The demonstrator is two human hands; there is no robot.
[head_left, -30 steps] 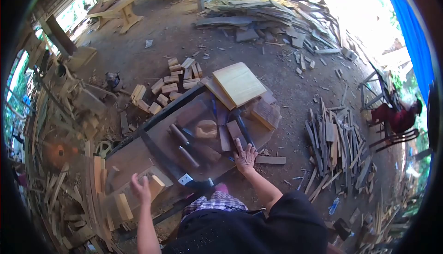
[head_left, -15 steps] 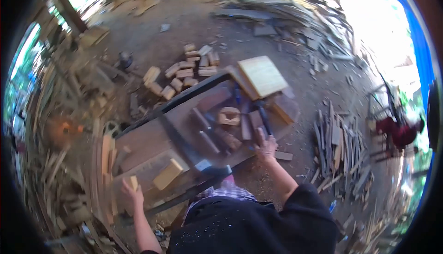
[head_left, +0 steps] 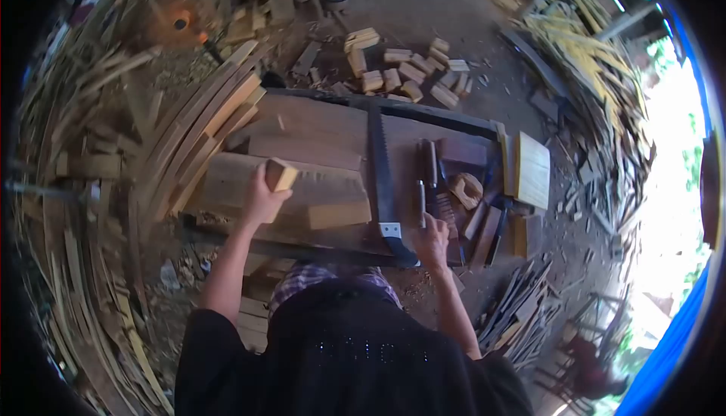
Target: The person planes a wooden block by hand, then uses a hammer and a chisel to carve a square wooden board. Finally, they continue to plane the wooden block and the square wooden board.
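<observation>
My left hand (head_left: 263,203) is wrapped round a small wooden block (head_left: 280,175) above the left half of the workbench (head_left: 318,125). A longer pale block (head_left: 339,215) lies on a board to its right. My right hand (head_left: 432,243) is at the lower end of a slim metal-ended tool (head_left: 421,198), its fingers closed around or against it; the exact contact is hard to make out. Beside it lie another slim tool (head_left: 432,162) and a carved wooden piece (head_left: 466,190). A handsaw (head_left: 383,166) lies across the bench between my hands.
Long planks (head_left: 215,125) are stacked at the bench's left end. Cut blocks (head_left: 412,72) lie on the ground beyond it. A square pale board (head_left: 532,171) stands at the right end. Scrap wood surrounds the bench, and a person (head_left: 588,363) is at the lower right.
The view has turned and shifted. My left hand has lifted the small block over the board. My right hand has moved from the dark pieces at the right to the slim tool near the saw.
</observation>
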